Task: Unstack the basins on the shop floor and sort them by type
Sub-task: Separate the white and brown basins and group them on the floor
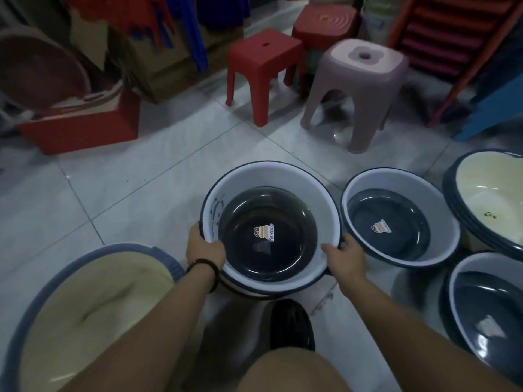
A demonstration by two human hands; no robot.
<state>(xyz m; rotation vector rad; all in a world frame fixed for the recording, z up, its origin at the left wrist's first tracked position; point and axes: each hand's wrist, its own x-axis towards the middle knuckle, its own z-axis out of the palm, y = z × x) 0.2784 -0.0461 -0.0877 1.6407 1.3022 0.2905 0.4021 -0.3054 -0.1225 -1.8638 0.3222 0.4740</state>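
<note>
A white basin with a dark bottom and a sticker (322, 205) is in front of me, tilted up over a short stack of like basins (246, 292). My left hand (205, 247) grips its left rim, thumb inside. My right hand (343, 254) grips the right rim the same way. A second white and dark basin (441, 213) sits on the floor to the right, and a third (458, 281) lies at the lower right. A stack of cream basins with dark rims (464, 182) stands at the far right. A large cream basin with a blue rim (93, 301) lies at the lower left.
A red stool (263, 60), another red stool (325, 26) and a mauve stool (359, 89) stand ahead on the tiled floor. A red crate (85, 128) with a brown tub is at the left. Red shelving (447, 43) and a blue board (495, 111) fill the right. My shoe (291, 323) is below the stack.
</note>
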